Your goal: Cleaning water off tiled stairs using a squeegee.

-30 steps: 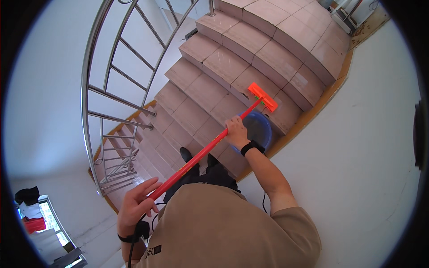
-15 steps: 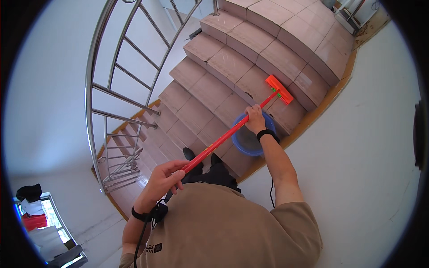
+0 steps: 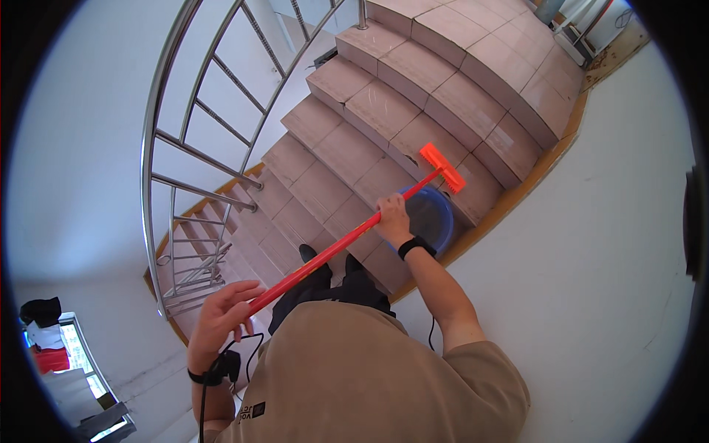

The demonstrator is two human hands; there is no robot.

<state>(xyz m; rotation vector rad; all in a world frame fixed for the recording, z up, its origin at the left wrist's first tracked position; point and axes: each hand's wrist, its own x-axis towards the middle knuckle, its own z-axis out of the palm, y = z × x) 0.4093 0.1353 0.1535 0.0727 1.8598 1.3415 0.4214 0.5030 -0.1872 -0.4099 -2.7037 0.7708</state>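
A long-handled floor scrub brush (image 3: 317,258) with a red pole and orange bristled head slants across in front of me. My right hand (image 3: 395,221) is closed round the upper part of the pole. My left hand (image 3: 221,316) grips the lower end between thumb and fingers, with some fingers loosely extended. The orange head is at the far end, over the tiled steps (image 3: 362,177); whether it touches them I cannot tell. Partly behind my right hand and wrist, a blue basin (image 3: 449,225) with murky contents sits on a step beside the wall.
Metal railing (image 3: 151,177) curves along the left side of the stairs. A white wall (image 3: 583,280) with a tan skirting edge closes the right side. My feet (image 3: 309,255) stand on the steps below the basin. Items lean at the landing's top right, and a window (image 3: 81,354) is lower left.
Both hands and the brush have shifted left and a little toward me. The brush head has come down and left, closer above the basin.
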